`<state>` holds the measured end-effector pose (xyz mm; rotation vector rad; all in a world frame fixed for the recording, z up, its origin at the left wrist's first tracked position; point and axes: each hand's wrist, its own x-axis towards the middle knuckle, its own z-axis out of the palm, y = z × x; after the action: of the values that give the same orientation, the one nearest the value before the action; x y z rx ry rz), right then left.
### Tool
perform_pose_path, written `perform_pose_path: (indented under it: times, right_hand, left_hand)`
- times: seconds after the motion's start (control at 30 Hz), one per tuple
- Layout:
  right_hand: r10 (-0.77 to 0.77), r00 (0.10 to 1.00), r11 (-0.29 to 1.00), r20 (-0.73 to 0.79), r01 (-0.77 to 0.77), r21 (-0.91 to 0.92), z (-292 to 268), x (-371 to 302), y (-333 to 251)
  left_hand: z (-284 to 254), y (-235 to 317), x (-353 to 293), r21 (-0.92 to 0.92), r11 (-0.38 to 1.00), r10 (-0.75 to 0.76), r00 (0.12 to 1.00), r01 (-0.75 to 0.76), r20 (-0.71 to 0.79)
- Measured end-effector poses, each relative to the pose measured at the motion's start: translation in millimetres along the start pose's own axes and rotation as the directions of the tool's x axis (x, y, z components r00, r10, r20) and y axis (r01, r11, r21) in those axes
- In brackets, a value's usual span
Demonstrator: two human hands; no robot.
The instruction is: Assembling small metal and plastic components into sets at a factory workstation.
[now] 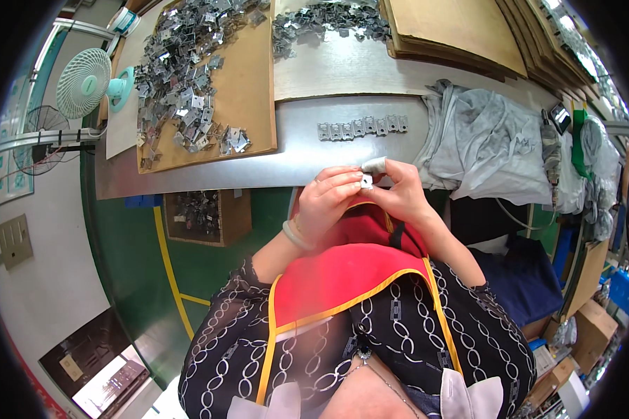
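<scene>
Just off the near edge of the metal table, both my hands meet around one small metal bracket (366, 181) with a dark hole in it. My left hand (330, 197) pinches it from the left, fingers together. My right hand (400, 190) grips it from the other side, with a pale wrap on the index fingertip. Beyond my hands lies a row of several similar metal brackets (363, 128), set side by side. A large heap of loose brackets (182, 91) covers much of a brown board (248, 112) at the left.
More metal pieces (332, 24) lie at the far middle. Stacked brown boards (461, 31) stand at the far right, with grey cloth (489, 140) on the table's right. A green fan (85, 82) stands far left; a cardboard box of parts (234, 216) sits below the table.
</scene>
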<state>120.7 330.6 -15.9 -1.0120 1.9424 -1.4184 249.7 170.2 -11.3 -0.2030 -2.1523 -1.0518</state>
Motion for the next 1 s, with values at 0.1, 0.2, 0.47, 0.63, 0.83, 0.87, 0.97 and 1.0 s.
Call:
perform_pose_path:
  times: [0.1, 0.2, 0.47, 0.63, 0.83, 0.87, 0.97, 1.0]
  right_hand:
    - [0.005, 0.999, 1.000, -0.032, -0.005, -0.010, 7.7, -4.5, 8.9]
    - [0.120, 0.990, 0.989, 0.079, -0.126, 0.071, 11.3, 0.6, 22.1]
    - [0.082, 0.997, 0.996, -0.001, -0.082, 0.030, -35.8, 123.9, 10.8]
    - [-0.140, 0.961, 0.925, -0.237, 0.041, -0.378, -25.9, 236.3, 27.4]
    - [-0.256, 0.912, 0.820, -0.321, 0.029, -0.571, 13.0, 295.6, 48.2]
    - [-0.290, 0.884, 0.803, -0.368, 0.015, -0.595, 15.4, 298.7, 50.6]
    - [-0.285, 0.909, 0.736, -0.304, 0.004, -0.677, 11.5, 312.8, 55.7]
    - [-0.314, 0.908, 0.702, -0.278, 0.025, -0.711, 12.0, 314.6, 55.6]
  left_hand:
    - [-1.4, -0.3, -1.3, -0.019, 1.000, -0.007, 1.000, 0.007, 0.003]
    - [-9.6, -2.6, 0.9, 0.034, 0.999, 0.005, 0.998, -0.007, 0.063]
    - [-36.7, -38.5, 10.6, 0.516, 0.777, -0.393, 0.918, 0.360, -0.048]
    - [-22.0, -76.4, 16.3, 0.582, 0.642, -0.518, 0.842, 0.499, -0.151]
    - [-15.2, -87.2, 15.5, 0.477, 0.683, -0.562, 0.815, 0.554, -0.143]
    - [-14.9, -84.1, 17.3, 0.477, 0.682, -0.562, 0.814, 0.555, -0.145]
    - [-17.1, -78.1, 22.3, 0.486, 0.640, -0.629, 0.769, 0.594, -0.112]
    - [-20.1, -77.4, 22.2, 0.481, 0.648, -0.618, 0.777, 0.590, -0.120]
